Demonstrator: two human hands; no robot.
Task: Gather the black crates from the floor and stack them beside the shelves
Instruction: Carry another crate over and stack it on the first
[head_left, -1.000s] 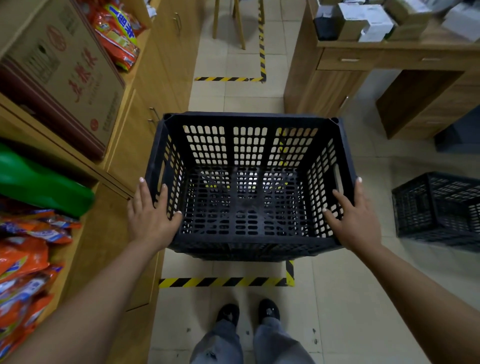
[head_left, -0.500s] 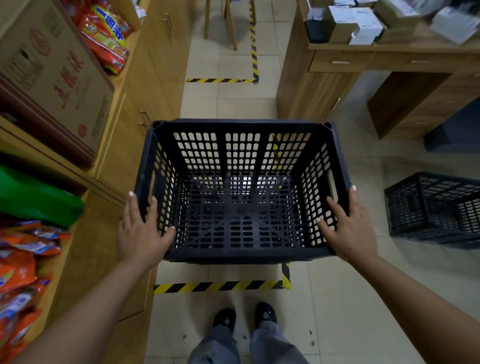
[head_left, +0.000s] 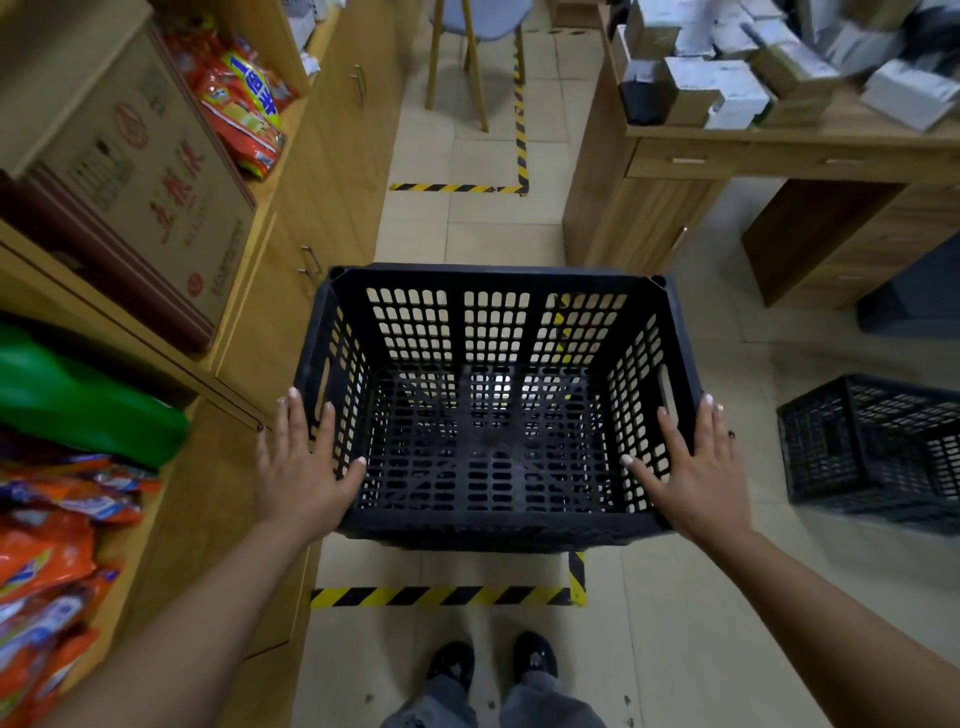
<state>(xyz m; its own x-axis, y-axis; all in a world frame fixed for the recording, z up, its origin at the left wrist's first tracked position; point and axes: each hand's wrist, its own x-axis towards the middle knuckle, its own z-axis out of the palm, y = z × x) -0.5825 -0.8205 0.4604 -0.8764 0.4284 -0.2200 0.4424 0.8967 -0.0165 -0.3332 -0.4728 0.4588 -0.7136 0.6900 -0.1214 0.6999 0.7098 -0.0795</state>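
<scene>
A black slatted crate (head_left: 493, 415) sits upright and empty, open side up, just beside the wooden shelves (head_left: 291, 291) over a floor bay marked in striped tape, while a second black crate (head_left: 872, 452) rests on the floor well off to the right.

Both arms outstretched, left hand (head_left: 296, 467) and right hand (head_left: 696, 467) flat (fingers straight, thumbs splayed inward).

Single head-worn wide-angle view, looking forward and steeply down onto a black perforated plastic crate (head_left: 496, 410) close below. Shoes show nearer than the crate; desk beyond it.
</scene>
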